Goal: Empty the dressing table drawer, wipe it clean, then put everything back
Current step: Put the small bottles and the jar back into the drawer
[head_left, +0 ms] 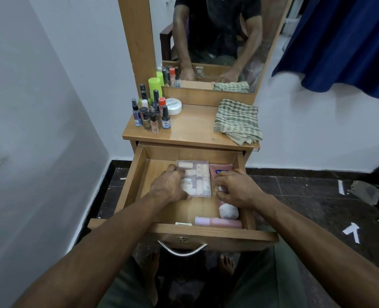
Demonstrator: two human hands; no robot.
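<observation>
In the open drawer [139, 174], the left hand [169, 185] holds the clear box [195, 178]. The right hand [237, 187] pinches something small and white beside it.

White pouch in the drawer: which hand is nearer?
Right. The right hand hovers just above the white pouch; the left hand is farther left, on the clear box.

White round tin [173, 106] on tabletop: lid reads "HAIR POLISH", smaller line above it too blurred to read. Small dark spray bottle [166, 118] at front of bottle cluster: label shows "NIV", rest cut off. Pink tube [220, 171] in drawer: blue badge w/ "Va…", partly hidden by a hand.
</observation>
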